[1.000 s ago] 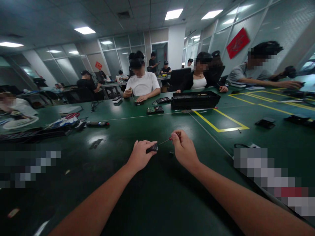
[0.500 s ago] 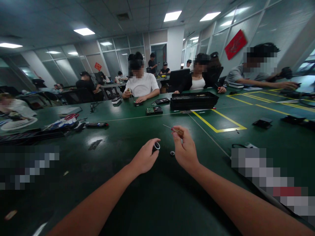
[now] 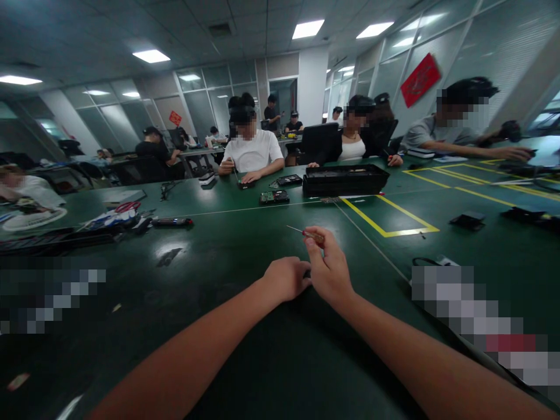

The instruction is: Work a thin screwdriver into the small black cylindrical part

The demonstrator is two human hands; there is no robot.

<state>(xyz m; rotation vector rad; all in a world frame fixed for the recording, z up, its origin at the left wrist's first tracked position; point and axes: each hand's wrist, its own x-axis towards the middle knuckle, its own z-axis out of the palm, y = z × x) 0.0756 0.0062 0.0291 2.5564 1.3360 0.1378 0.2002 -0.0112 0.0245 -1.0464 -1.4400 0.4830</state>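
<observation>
My right hand (image 3: 329, 265) is closed round the amber handle of a thin screwdriver (image 3: 313, 235). Its slim metal shaft points up and to the left, clear of the table. Close against the right hand's inner side, my left hand (image 3: 286, 279) is turned back up, with its fingers curled down near the tabletop. A dark bit of a black cylindrical part (image 3: 307, 273) shows between the left fingers; most of it is hidden. The small round piece seen earlier on the table is now covered by the hands.
Ahead on the green table (image 3: 227, 245) are a circuit-board device (image 3: 274, 197) and a long black tray (image 3: 345, 179). Tools and cables (image 3: 116, 219) lie at left, beside a dark pen-like tool (image 3: 172, 222). Yellow tape (image 3: 409, 232) marks the right side. Co-workers sit opposite.
My left hand has moved right and rolled over, taking the black cylindrical part to where the small round piece lay. The right hand stays nearly in place; the screwdriver tips slightly left.
</observation>
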